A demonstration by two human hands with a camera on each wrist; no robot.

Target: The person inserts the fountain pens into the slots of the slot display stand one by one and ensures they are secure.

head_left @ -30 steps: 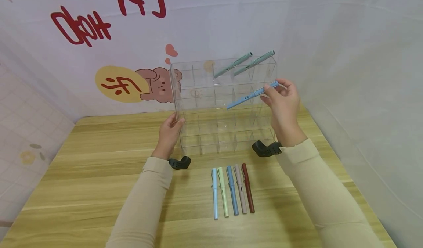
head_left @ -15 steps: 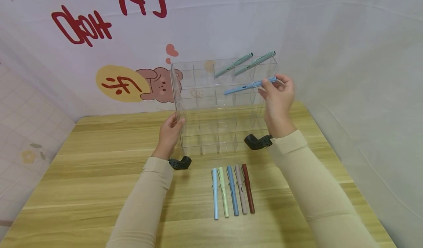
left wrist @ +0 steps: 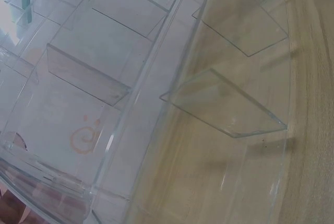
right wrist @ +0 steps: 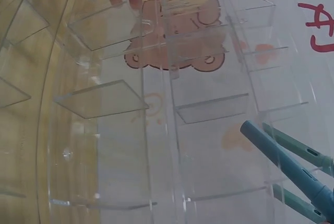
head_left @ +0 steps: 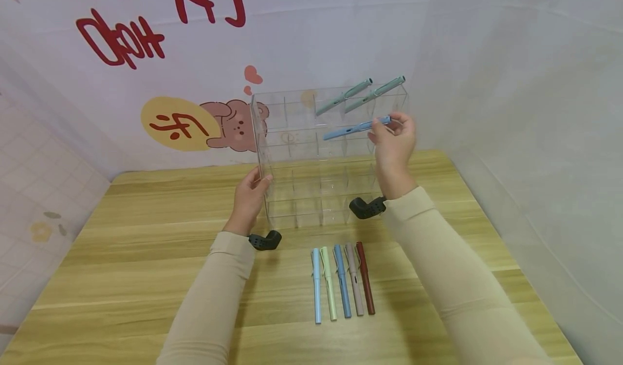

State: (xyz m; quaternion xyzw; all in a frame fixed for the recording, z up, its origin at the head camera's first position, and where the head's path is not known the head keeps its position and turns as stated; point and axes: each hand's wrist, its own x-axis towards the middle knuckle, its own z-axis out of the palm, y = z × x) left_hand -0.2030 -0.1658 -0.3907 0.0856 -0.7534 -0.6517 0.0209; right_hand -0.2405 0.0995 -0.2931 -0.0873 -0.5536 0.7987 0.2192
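My right hand (head_left: 395, 151) pinches a blue pen (head_left: 348, 131) near its capped end, holding it slanted before the second tier from the top of a clear acrylic rack (head_left: 294, 208). In the right wrist view, the same blue pen (right wrist: 282, 156) passes in front of the green pens. At the rack's left side panel, my left hand (head_left: 248, 200) grips the edge, thumb in front. Two teal-green pens, one left (head_left: 343, 97) and one right (head_left: 376, 93), lean in top-tier compartments. Whether the held pen touches the rack, I cannot tell.
Several capped pens lie side by side on the wooden table (head_left: 146, 278) before the rack: light blue (head_left: 317, 286), pale green (head_left: 329, 284), darker blue (head_left: 343, 282), mauve-grey (head_left: 355, 279) and dark red (head_left: 365, 278). A printed curtain (head_left: 194, 57) hangs close behind.
My right hand has moved left and slightly up, carrying the blue pen toward the rack's second tier; the pen now lies flatter. The left hand has stayed on the side panel.
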